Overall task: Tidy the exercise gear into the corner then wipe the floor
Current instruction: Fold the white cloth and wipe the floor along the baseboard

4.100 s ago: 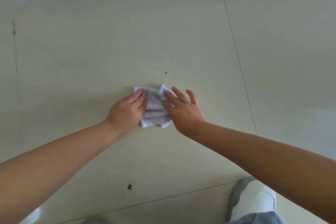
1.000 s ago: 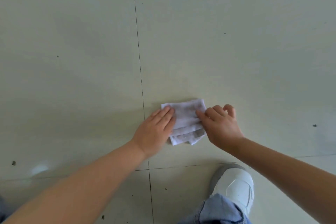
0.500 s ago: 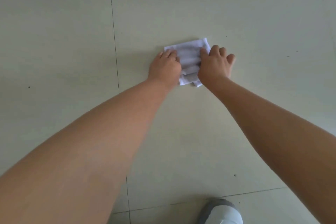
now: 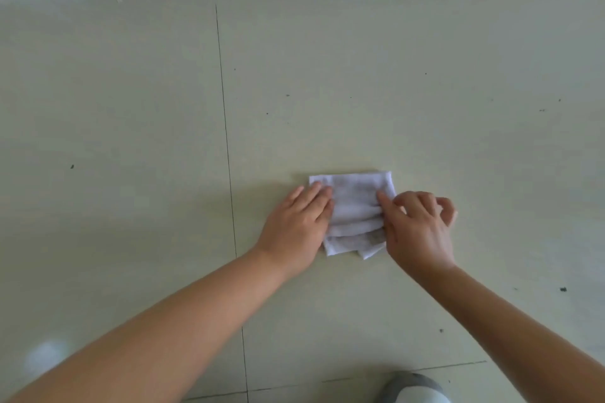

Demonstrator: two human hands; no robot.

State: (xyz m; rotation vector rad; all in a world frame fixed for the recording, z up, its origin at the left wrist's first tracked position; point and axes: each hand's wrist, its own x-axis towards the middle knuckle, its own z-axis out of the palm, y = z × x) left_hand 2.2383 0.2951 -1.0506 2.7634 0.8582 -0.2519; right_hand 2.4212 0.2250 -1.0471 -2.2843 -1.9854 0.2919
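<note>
The cloth (image 4: 352, 206) has slid back toward the person, left hand (image 4: 296, 229) pressing flat, right hand (image 4: 417, 229) pinching its edge; wiping the floor (image 4: 131, 108) continues, probably another push forward next.

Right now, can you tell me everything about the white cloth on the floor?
The white cloth looks like soft fabric, greyish in places, folded into a rough square with layered edges showing at its near side. It lies flat on the pale tiled floor, right of a tile seam. The left hand presses its left edge with straight fingers; the right hand touches its right edge, fingers curled.
</note>
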